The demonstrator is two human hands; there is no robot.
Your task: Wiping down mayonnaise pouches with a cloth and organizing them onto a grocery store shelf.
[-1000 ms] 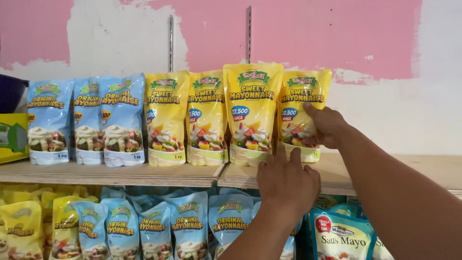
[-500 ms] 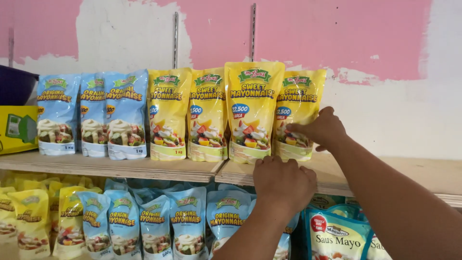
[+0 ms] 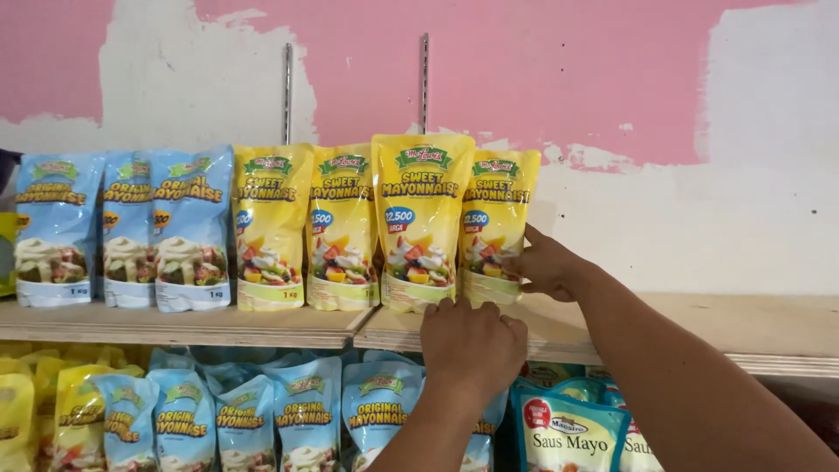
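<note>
Four yellow stand-up pouches stand in a row on the wooden upper shelf (image 3: 262,325). My right hand (image 3: 546,262) grips the lower right side of the rightmost yellow pouch (image 3: 494,223), which leans a little to the left. My left hand (image 3: 472,345) rests against the shelf's front edge. Its fingertips touch the base of the tall front yellow pouch (image 3: 421,218), and the back of the hand hides the fingers.
Three blue pouches (image 3: 122,227) stand left of the yellow ones. On the lower shelf are more blue pouches (image 3: 306,411), yellow pouches (image 3: 79,419) and teal-and-white pouches (image 3: 568,433). A pink and white wall (image 3: 612,87) with two metal rails is behind. Bare shelf board (image 3: 752,323) lies to the right.
My left hand has slid a little left along the shelf edge to the base of the tall pouch. My right hand stays on the rightmost pouch.
</note>
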